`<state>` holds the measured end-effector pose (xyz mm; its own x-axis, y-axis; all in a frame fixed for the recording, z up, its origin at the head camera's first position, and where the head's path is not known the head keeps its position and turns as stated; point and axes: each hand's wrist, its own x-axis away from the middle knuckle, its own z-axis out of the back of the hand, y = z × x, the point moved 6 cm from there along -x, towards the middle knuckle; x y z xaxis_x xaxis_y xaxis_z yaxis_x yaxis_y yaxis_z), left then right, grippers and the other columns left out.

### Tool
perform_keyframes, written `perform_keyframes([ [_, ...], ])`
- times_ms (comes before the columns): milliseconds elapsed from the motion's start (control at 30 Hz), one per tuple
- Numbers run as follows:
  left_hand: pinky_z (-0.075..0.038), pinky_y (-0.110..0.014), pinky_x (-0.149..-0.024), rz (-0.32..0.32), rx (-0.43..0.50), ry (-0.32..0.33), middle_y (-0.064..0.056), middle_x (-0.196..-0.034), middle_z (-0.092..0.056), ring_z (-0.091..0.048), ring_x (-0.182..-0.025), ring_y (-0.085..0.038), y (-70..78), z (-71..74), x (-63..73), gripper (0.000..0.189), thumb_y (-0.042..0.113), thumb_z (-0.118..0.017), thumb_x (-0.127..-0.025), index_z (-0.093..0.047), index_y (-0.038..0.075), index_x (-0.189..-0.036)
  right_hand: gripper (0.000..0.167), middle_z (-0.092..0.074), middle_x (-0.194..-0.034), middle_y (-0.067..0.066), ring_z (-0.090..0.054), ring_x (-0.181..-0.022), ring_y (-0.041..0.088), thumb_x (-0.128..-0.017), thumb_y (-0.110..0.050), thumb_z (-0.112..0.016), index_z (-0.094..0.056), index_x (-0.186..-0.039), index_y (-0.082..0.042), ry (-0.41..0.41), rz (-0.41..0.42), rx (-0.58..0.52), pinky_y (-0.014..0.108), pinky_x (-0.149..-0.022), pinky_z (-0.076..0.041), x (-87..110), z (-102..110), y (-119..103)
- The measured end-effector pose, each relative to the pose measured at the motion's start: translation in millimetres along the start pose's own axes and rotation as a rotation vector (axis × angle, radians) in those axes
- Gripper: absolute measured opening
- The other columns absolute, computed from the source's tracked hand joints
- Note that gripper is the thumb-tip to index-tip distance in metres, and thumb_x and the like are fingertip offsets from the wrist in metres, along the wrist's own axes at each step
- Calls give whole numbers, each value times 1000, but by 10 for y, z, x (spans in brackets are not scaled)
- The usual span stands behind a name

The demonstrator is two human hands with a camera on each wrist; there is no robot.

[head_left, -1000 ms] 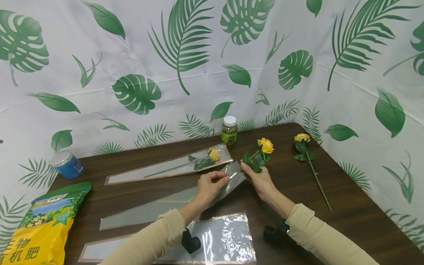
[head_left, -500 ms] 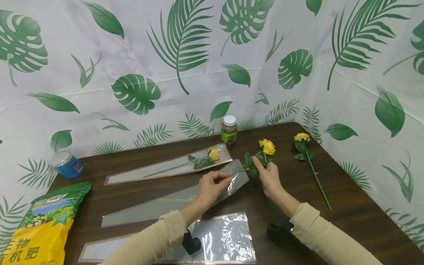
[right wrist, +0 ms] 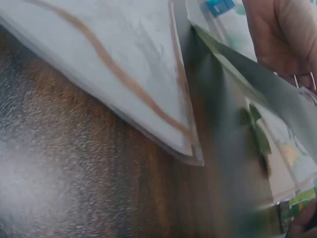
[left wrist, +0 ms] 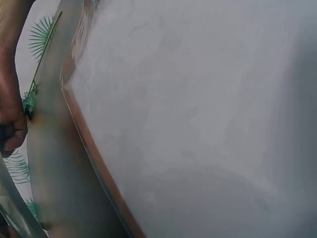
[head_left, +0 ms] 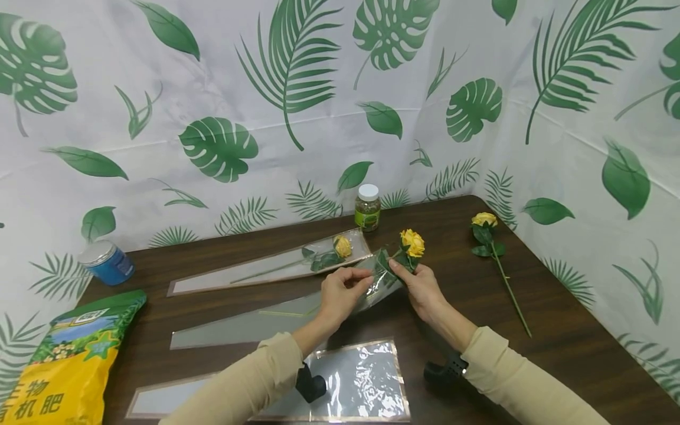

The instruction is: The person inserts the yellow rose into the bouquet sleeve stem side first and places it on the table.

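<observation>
In the head view my left hand (head_left: 342,295) pinches the upper edge of a clear tapered flower sleeve (head_left: 223,330) near its wide mouth. My right hand (head_left: 422,289) holds a yellow rose (head_left: 412,243) just below its head, at that mouth. The rose's stem and some leaves lie inside the plastic, while its head stands outside. Another sleeve with a rose (head_left: 342,247) inside lies behind. A loose rose (head_left: 484,220) rests at the right. In the right wrist view, one hand (right wrist: 287,39) appears at the upper right beside the raised film.
Flat sleeves (head_left: 366,378) lie at the table's front. A white-lidded jar (head_left: 368,209) stands at the back. At the left are a blue tub (head_left: 108,265) on its side and a yellow-green bag (head_left: 69,366). The dark wooden table (head_left: 457,330) meets leaf-patterned cloth walls.
My right hand first shifted up and right along the rose, then moved left, sliding its leaves into the sleeve. My left hand and the sleeve have moved slightly right and away.
</observation>
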<state>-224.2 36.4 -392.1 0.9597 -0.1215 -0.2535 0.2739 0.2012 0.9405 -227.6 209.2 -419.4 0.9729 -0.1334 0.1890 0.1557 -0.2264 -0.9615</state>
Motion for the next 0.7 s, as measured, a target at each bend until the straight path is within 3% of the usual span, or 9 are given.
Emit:
perform_keyframes([
  [100,-44,-13,-57,24,1,-8,-13,-86,-72,-54,-63,0,-31,-2,2,12,8,-73,-79,-73,1,-90,16,-67,-91,-12,-59,-91,2,-93,-11,-58,-69,-88,-22,-73,27,-95,18,-83,-46,-24,-20,5],
  [333,-45,-14,-59,69,15,-39,-11,-88,-72,-54,-65,1,-77,-23,32,12,9,-73,-81,-73,2,-91,19,-66,-81,-7,-61,-78,3,-98,-11,-49,-66,-98,-19,-179,58,-209,17,-74,-49,-73,13,-5],
  [533,-45,-14,-59,57,14,-33,-12,-87,-71,-54,-64,2,-86,-21,43,11,7,-73,-80,-73,2,-90,17,-66,-98,-6,-63,-84,6,-98,-14,-48,-64,-103,-16,-237,27,-284,20,-79,-50,-100,53,-31],
  [600,-45,-13,-59,63,9,-37,-11,-88,-71,-54,-64,2,-90,-23,48,11,7,-73,-80,-73,2,-90,18,-65,-102,-5,-64,-85,8,-98,-16,-49,-60,-112,-14,-235,4,-290,21,-79,-51,-107,82,-36],
  [700,-45,-13,-60,48,8,-43,-12,-88,-71,-55,-65,2,-86,-18,57,11,7,-72,-80,-73,1,-90,34,-66,-102,-5,-65,-85,10,-98,-20,-49,-45,-130,-12,-263,-7,-266,23,-78,-51,-112,104,-53],
])
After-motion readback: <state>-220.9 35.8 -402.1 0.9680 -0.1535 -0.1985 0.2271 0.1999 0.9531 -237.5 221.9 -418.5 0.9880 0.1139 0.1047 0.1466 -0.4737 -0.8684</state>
